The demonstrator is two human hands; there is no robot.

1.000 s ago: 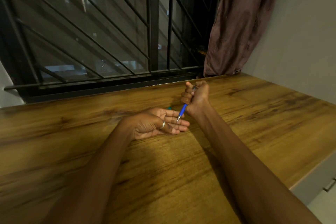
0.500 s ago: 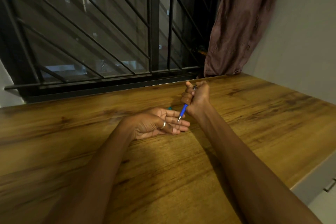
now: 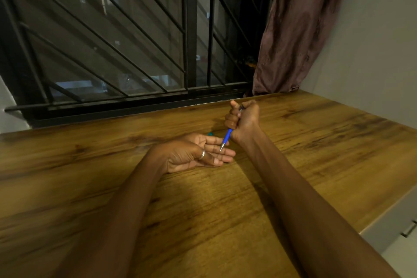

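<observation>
Now my right grip (image 3: 242, 119) is a fist wrapped round the blue pen (image 3: 228, 136), whose tip slants down over my left grip (image 3: 194, 153). That one lies palm-up and relaxed on the wooden counter (image 3: 316, 153), holding nothing. A small teal thing (image 3: 210, 134) peeks out just behind its fingers, with the barred window (image 3: 112, 40) beyond.

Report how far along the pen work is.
Done: the right hand grips the pen in a fist, off the table. In hand: its tip points down at the fingers of the left hand, which lies open, palm up. I cannot tell whether it touches. Left: no mark shows on the skin yet.
</observation>
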